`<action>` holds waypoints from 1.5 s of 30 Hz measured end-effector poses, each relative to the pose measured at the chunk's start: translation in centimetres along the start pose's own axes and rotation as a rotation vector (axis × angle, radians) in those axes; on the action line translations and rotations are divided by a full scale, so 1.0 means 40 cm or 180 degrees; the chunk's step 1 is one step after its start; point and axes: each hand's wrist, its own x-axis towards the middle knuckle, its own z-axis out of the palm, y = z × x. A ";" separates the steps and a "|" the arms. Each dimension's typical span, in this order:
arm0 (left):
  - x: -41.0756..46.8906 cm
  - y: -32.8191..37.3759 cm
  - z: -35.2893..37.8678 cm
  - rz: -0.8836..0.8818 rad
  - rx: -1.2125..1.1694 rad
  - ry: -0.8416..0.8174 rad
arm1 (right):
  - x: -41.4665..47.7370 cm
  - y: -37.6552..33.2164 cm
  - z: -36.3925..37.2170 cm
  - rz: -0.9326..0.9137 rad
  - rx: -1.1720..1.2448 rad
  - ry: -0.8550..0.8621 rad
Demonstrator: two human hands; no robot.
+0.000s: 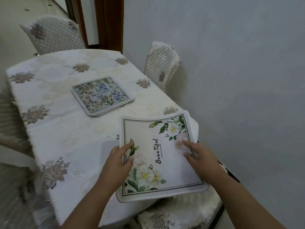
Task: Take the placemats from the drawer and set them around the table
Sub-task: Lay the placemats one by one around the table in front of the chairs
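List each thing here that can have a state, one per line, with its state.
White floral-print fabric placemat: held over the white embroidered tablecloth's near corner, bent.
Left hand: grips the placemat's left edge.
Right hand: grips its right edge.
Stack of blue-flowered square placemats: flat on the tablecloth, untouched.

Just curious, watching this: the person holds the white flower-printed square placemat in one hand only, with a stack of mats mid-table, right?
Not one hand: the head view shows the left hand and right hand both holding the white flower-printed square placemat. The stack of blue-flowered mats does lie mid-table.
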 end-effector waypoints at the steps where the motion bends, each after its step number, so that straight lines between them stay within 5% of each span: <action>1: 0.004 -0.005 0.002 -0.0082 0.0001 0.0043 | 0.027 0.003 0.008 -0.0051 -0.0024 -0.0082; 16: 0.012 -0.079 0.172 -0.1588 -0.0253 0.0741 | 0.378 0.123 0.190 -0.1025 -0.0065 -0.1512; 38: 0.051 -0.194 0.399 -0.2079 -0.0514 0.1435 | 0.464 0.329 0.395 -0.0850 0.0274 -0.1347; 42: 0.043 -0.215 0.436 -0.1977 0.1112 0.1426 | 0.428 0.305 0.398 -0.0834 -0.0620 -0.0826; 45: 0.058 -0.184 0.486 -0.1191 0.1786 0.0774 | 0.354 0.285 0.429 -0.1848 -0.0821 -0.1204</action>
